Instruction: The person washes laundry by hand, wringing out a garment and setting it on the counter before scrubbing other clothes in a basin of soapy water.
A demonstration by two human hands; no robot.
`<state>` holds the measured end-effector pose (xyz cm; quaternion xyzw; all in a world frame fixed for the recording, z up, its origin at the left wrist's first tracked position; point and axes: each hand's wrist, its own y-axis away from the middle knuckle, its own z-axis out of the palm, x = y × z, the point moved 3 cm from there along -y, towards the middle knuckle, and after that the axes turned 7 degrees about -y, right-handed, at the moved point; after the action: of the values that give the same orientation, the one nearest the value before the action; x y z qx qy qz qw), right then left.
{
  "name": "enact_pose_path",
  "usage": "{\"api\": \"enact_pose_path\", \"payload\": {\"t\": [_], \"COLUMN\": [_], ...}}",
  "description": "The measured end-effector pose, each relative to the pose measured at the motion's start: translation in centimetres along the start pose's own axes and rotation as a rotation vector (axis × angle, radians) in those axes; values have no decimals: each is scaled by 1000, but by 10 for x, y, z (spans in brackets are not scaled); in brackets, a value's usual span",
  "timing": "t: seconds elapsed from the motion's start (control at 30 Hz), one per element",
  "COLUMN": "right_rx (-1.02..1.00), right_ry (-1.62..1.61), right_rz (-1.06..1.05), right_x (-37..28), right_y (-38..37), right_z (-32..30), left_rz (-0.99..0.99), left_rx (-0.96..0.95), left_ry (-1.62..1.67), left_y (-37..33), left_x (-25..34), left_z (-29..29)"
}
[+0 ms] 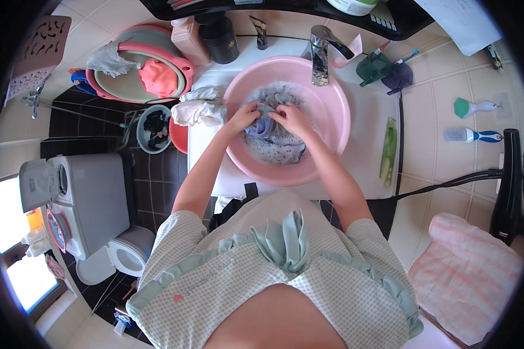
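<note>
A round pink basin (pixel 333 142) stands on the white washstand under the faucet, with foamy water inside. Greyish-blue wet cloth (pixel 282 100), probably a garment, lies partly sunk in the suds. My left hand (pixel 245 115) pinches the cloth at the left of the basin's middle. Close beside it, my right hand (pixel 291 118) has its fingers closed on the same cloth. A smooth lavender-blue part of the cloth (pixel 263 128) bulges up between the two hands. Foam hides the cloth's lower part.
The faucet (pixel 320 55) reaches over the basin's far rim. White crumpled laundry (pixel 199 110) lies on the counter's left edge. Bottles (pixel 219 41) stand behind it. A green packet (pixel 388 152) rests at the right. Pink tubs (pixel 93 81) with cloths sit at far left.
</note>
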<state>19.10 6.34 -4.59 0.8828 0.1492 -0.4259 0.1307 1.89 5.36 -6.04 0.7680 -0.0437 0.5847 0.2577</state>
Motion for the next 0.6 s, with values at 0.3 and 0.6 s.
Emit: {"api": "enact_pose_path", "payload": {"t": [0.3,0.6], "right_rx": [-53,62], "right_ry": [-563,-268], "right_rz": [-84,-142], "right_x": [-11,-58], "right_y": [-13,-34], "right_z": [-21,-76], "left_rz": [124,165], "left_rx": [-69,-320], "left_ry": [203,-467], "left_y": [26,41], "left_x": [54,85], "left_z": [-15,11]}}
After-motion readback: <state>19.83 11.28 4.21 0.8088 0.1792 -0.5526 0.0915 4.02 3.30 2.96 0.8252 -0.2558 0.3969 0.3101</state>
